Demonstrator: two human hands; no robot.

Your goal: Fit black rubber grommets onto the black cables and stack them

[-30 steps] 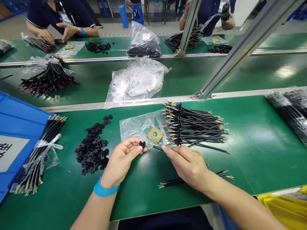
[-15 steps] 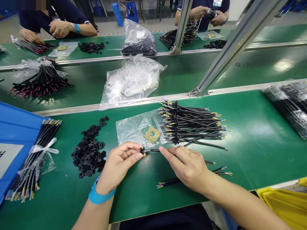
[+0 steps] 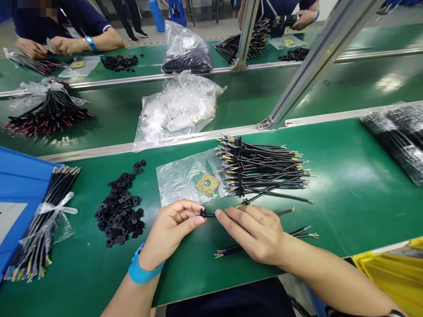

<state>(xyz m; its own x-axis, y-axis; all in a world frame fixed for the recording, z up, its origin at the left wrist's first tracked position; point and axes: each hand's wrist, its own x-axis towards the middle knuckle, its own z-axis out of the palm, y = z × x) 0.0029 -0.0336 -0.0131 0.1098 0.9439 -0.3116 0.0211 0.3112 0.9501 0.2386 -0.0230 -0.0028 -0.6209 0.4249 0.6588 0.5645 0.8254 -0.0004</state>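
a worker's left hand (image 3: 176,229) pinches a small black clip (image 3: 202,213) between thumb and fingers, near the middle of the frame, as the right hand (image 3: 253,231) grips a black cable (image 3: 210,215) just to its right. the cable runs through the clip, its thin coloured wires poking out on the left side, at the left fingertips. a blue wristband (image 3: 143,269) circles the left wrist.

above the hands, a tan pad (image 3: 207,184) with a round hole lies on a clear bag (image 3: 173,178), next to a stack of cables (image 3: 267,167) right of centre, many with clips at their left ends. a few loose cables (image 3: 231,251) lie below the right hand, partly hidden by it.

left of the left hand, a heap of clips (image 3: 120,209) spreads over the green bench (image 3: 340,176). a tied bundle (image 3: 42,220) rests beside a blue bin (image 3: 20,180) at the left edge; wrapped bundles (image 3: 395,145) lie at the right edge. co-workers sit across the bench, at upper left and upper right, their hands among similar parts.
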